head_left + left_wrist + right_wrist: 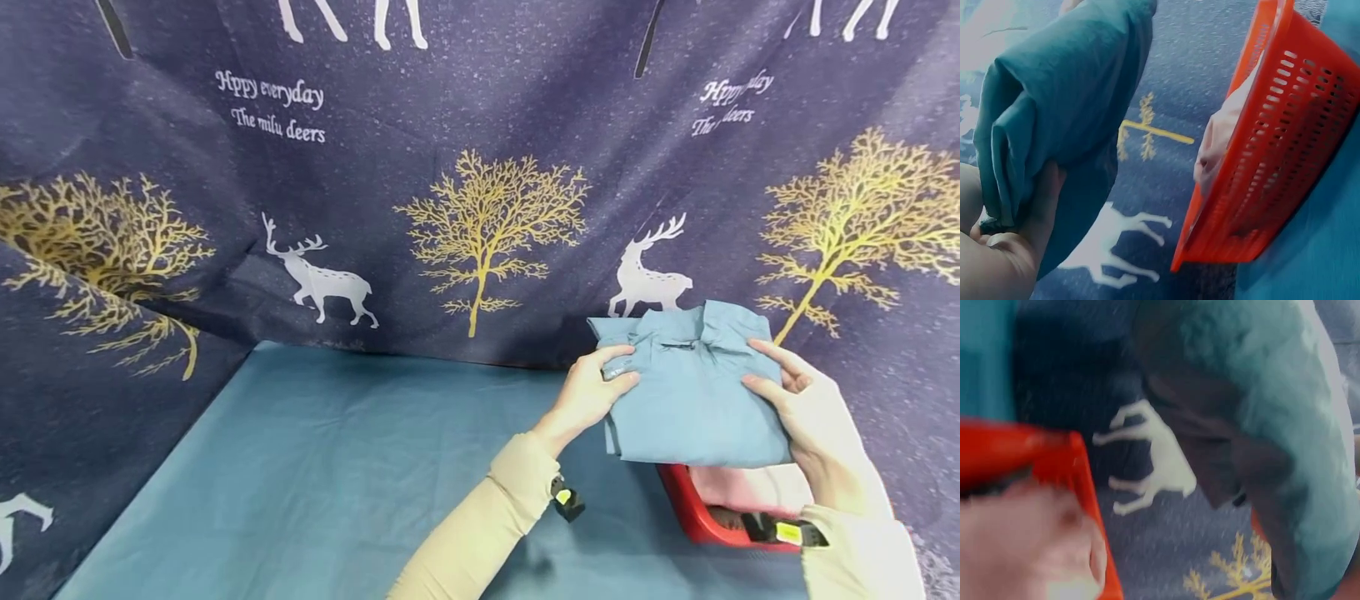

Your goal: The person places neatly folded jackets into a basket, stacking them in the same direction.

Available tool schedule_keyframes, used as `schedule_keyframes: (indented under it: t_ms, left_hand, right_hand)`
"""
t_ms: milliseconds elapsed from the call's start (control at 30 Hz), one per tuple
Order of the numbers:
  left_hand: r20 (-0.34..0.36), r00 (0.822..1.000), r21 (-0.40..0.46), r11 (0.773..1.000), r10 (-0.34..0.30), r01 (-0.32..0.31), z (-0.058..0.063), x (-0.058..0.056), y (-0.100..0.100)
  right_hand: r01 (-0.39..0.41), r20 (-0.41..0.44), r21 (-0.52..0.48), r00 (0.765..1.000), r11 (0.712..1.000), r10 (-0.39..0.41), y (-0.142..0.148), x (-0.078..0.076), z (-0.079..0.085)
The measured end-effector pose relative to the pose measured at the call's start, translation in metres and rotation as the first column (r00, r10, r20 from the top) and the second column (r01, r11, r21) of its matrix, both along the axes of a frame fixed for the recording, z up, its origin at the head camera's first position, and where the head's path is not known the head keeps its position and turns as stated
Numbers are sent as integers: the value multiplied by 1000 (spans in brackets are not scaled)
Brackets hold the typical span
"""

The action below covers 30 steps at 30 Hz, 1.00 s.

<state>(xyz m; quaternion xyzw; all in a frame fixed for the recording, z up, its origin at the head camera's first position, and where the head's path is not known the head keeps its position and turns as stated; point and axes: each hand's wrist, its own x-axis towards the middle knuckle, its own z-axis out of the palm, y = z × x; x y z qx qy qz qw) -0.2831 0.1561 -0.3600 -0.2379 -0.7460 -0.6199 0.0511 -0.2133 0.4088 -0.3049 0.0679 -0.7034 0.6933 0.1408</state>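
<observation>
A folded blue-green shirt (697,408) with its collar at the top is held up in the air between both hands. My left hand (588,392) grips its left side, thumb on the front face. On the opposite side my right hand (817,417) grips the edge the same way. In the left wrist view the folded layers of the shirt (1066,94) show at the side, with the left thumb (1044,206) pressed against them. Below the shirt stands a red plastic basket (686,504), partly hidden by it, with pink cloth (750,487) inside.
The basket's perforated wall (1279,144) shows in the left wrist view. A blue-green cloth covers the table (300,475). Behind it hangs a dark blue curtain (420,108) printed with deer and yellow trees.
</observation>
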Motion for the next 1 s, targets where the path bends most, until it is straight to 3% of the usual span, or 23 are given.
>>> schedule_keyframes:
  t_ms: [233,367,467,567,633,700,767,1000]
  left_hand:
    - [-65,998,-63,998,8,-12,11,-3,21]
    - [-116,993,-102,995,-5,-7,15,-10,31]
    - [-130,991,-101,995,-18,5,15,-14,39]
    - [-118,992,-106,994,-38,25,12,-17,49]
    - [-103,994,-124,992,-45,32,9,-17,57]
    - [-91,995,-156,987,-38,23,6,-17,63]
    - [-79,997,-201,979,-27,11,1,-16,69]
    - [-39,999,-363,930,38,-50,-19,-14,88]
  right_hand:
    - [-184,94,-38,978,982,187,41,-16,13]
    - [-244,113,-67,962,968,250,57,-26,20]
    - [-192,124,5,974,981,190,66,-31,23]
    - [-97,118,188,990,977,76,74,-34,26]
    - [-31,97,339,995,940,-2,78,-36,27]
    - [21,60,464,997,885,-55,81,-39,24]
    - [53,34,544,996,837,-85,84,-41,18]
    - [92,8,805,986,586,-166,89,-48,-4]
